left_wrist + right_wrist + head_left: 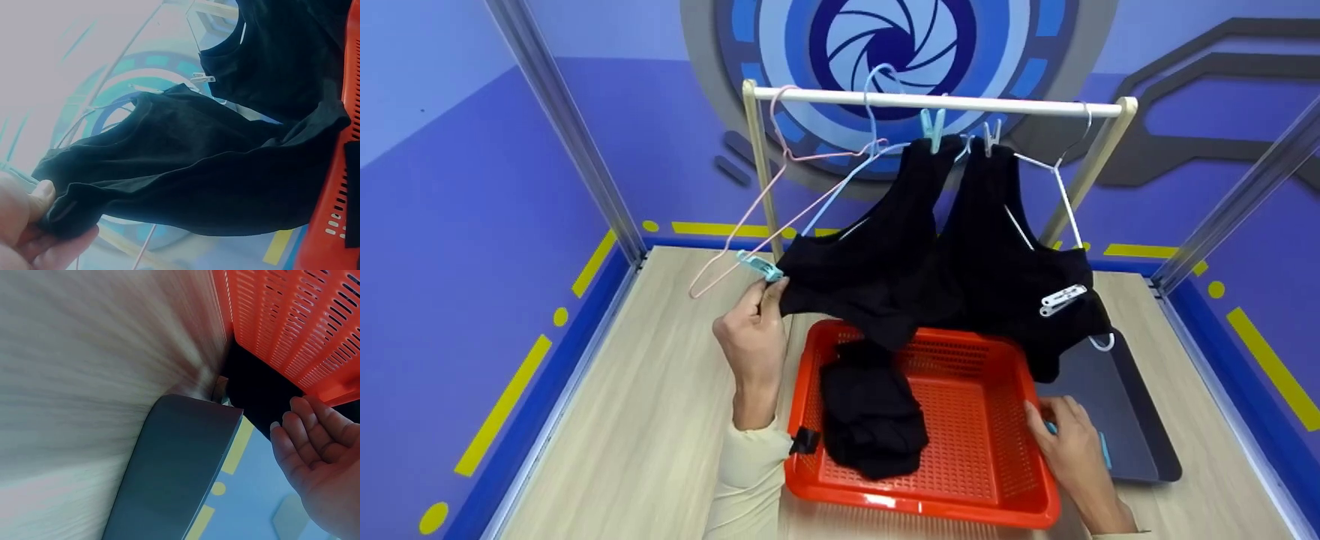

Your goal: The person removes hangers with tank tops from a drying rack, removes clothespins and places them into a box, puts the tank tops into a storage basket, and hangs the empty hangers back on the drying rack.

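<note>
A black tank top (877,262) hangs from a blue hanger (840,191), with a teal clothespin (933,131) at its strap. My left hand (754,334) pinches its lower left corner between thumb and fingers. Right at those fingertips, another teal clothespin (760,266) sits on the cloth edge. To the right, a second black tank top (997,247) hangs on a white hanger (1069,202), with white clothespins (1063,300) on it. My right hand (1069,442) is over the grey tray (1140,420) beside the red basket (952,435), fingers loosely bent. Teal clothespins (1105,450) show partly under it.
A crumpled black garment (874,420) lies in the left of the basket. Behind stands a rack with a white rail (1020,105) and wooden posts; a pink hanger (735,229) hangs at its left. Patterned blue walls and metal posts (592,142) enclose the wooden table (637,420).
</note>
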